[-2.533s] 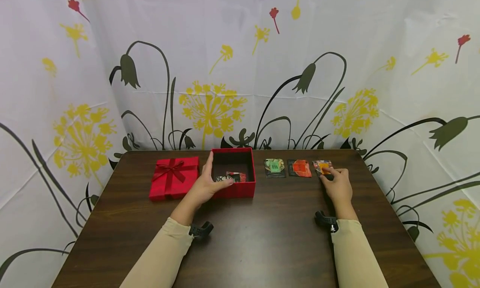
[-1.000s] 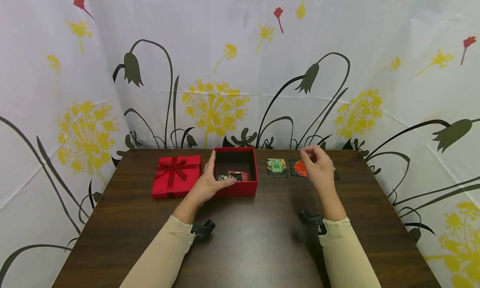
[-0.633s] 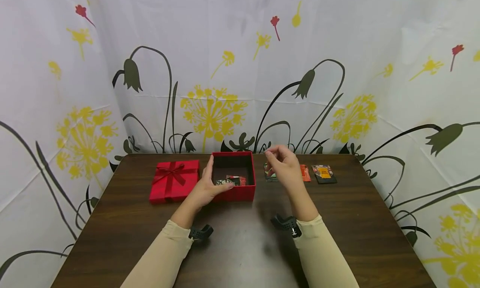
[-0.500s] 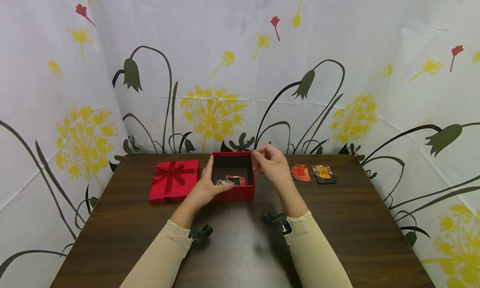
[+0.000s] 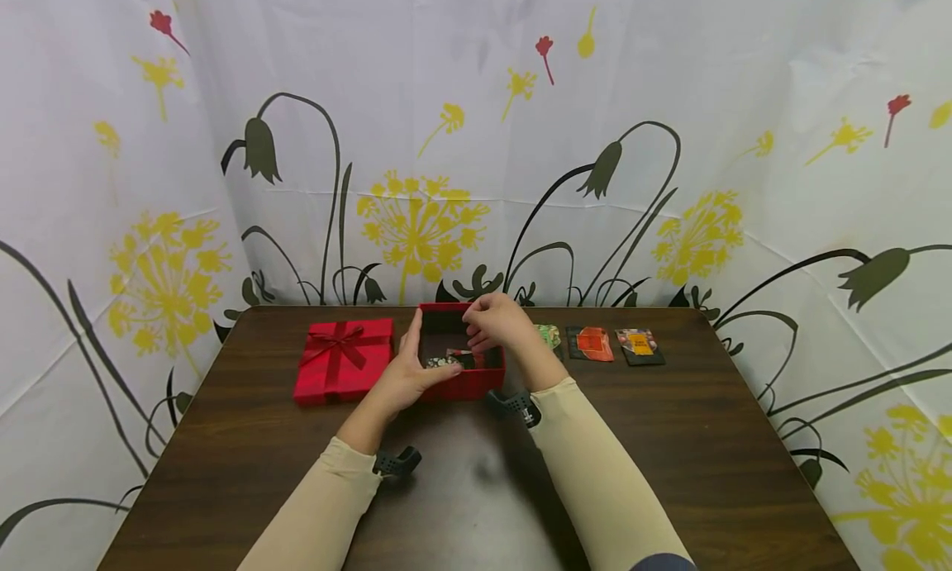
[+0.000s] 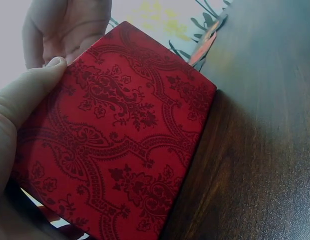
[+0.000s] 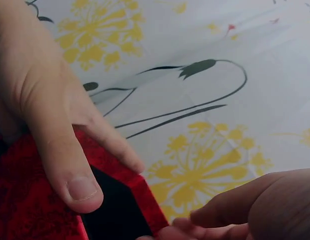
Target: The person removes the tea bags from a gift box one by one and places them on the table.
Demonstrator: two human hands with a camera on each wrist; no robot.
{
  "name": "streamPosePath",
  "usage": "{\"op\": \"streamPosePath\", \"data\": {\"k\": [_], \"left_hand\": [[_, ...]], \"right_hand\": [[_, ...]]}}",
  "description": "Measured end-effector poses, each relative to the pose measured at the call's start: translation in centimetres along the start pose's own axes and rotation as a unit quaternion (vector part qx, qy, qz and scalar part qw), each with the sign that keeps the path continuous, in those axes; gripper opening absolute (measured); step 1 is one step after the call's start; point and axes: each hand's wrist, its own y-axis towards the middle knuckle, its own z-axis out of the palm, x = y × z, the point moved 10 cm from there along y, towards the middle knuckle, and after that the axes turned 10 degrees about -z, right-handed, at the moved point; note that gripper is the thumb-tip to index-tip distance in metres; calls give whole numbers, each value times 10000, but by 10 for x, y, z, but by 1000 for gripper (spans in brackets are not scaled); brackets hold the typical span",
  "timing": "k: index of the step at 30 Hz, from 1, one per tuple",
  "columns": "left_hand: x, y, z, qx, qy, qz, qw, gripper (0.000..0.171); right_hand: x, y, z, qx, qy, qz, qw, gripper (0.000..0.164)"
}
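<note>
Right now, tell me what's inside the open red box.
The open red box holds a dark speckled packet and a red-and-black packet, near its front wall. The left hand and right hand cover parts of the inside, so anything beneath them cannot be seen.

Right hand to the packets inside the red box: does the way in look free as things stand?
Probably yes: the red box has no lid on, and the right hand is at its opening. The left hand, thumb over the near rim close to the packets, might crowd it slightly.
</note>
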Motion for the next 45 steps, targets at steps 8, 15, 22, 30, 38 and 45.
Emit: {"op": "streamPosePath", "data": {"k": [8, 15, 22, 30, 38, 45], "left_hand": [[-2, -2, 0, 28, 64, 33, 10000, 129], [-4, -2, 0, 54, -113, 132, 9998, 133], [-5, -2, -1, 62, -245, 220, 9994, 136], [-4, -2, 0, 103, -268, 226, 9993, 139], [-3, -3, 1, 81, -123, 127, 9998, 138], [-5, -3, 1, 142, -222, 135, 9996, 137]], "right_hand": [[-19, 20, 20, 647, -929, 633, 9915, 28], [-23, 28, 22, 865, -1578, 833, 9801, 45], [-21, 25, 29, 1215, -1849, 919, 9709, 48], [-23, 21, 42, 1996, -2252, 1054, 9478, 43], [-28, 19, 46, 2233, -2271, 1312, 9388, 44], [-29, 24, 48, 2143, -2208, 1182, 9441, 46]]}}
